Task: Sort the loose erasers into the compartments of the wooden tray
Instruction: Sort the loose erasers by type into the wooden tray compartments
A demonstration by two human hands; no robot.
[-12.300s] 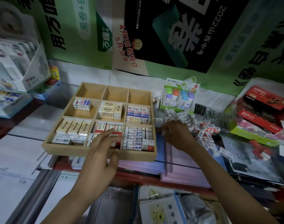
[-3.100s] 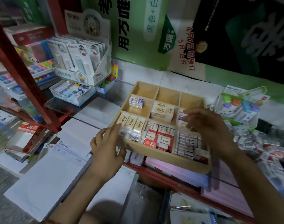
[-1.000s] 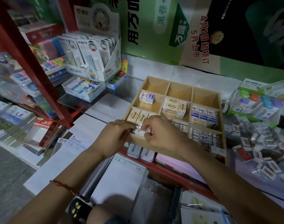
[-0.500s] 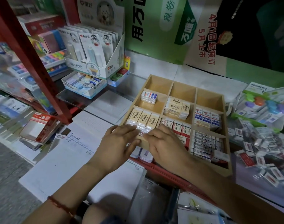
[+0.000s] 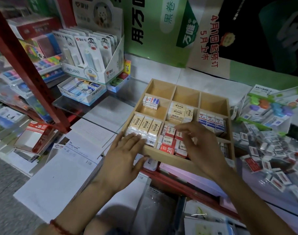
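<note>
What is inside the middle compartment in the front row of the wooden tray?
Red-and-white 2B erasers lie packed side by side in that compartment of the wooden tray. The right hand is over its right part, so what lies there is hidden.

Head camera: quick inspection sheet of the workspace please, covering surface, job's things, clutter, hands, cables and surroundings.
Surface: counter covered by white paper pads and pink sheets.
Job's things: wooden tray, back three compartments bare, others hold erasers; loose erasers heaped right of it.
Clutter: red 2B packet at left.
Hands: left hand open, fingers on front-left erasers; right hand loosely curled over front-middle compartment, hold unclear.
Cables: nothing seen.
Surroundings: red shelf post, display box, wall posters.
</note>
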